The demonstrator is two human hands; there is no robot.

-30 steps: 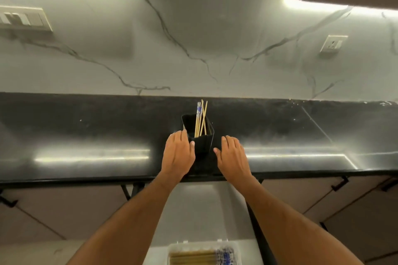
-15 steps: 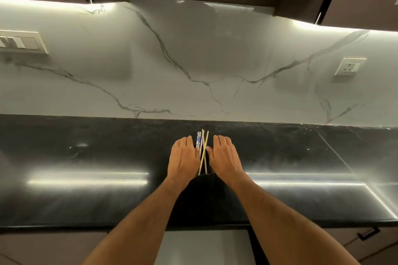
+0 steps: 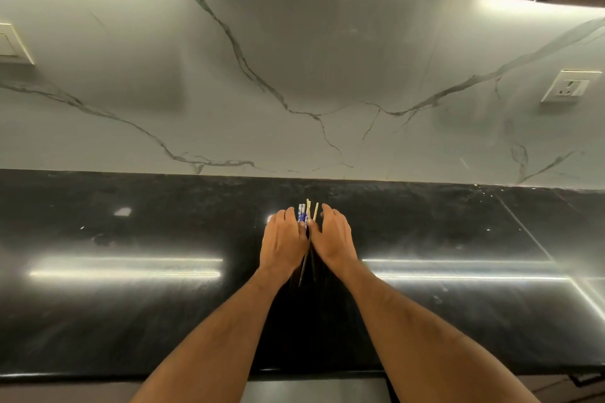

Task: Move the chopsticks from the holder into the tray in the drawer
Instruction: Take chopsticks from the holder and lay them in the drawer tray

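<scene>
head view: both hands have closed in since a moment ago, left hand and right hand now pressed together around the chopsticks, thin pale sticks, some blue-patterned, rising from between the palms over the glossy black tabletop; holder hidden, lift looks imminent.

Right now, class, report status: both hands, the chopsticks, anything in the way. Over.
Left hand and right hand pinch the chopsticks between them above the black counter. Holder hidden, drawer tray out of view. Nothing seen in the way.
</scene>
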